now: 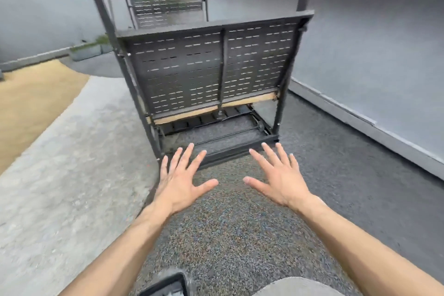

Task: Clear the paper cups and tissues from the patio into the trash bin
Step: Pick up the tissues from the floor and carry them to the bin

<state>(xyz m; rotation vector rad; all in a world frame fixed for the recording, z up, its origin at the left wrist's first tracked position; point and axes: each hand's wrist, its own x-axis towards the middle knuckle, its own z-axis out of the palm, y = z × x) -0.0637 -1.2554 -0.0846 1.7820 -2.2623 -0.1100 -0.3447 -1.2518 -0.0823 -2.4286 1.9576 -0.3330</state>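
My left hand and my right hand are stretched out side by side, palms down, fingers spread, holding nothing. They hover over the speckled dark ground just in front of the back of a dark metal bench. No paper cup, tissue or trash bin shows in the head view.
The bench has a slotted back panel, a tall frame and a low base bar. A second similar bench stands behind it. Grey walls run along the right. Pale concrete and sandy ground lie left. A dark object sits at the bottom edge.
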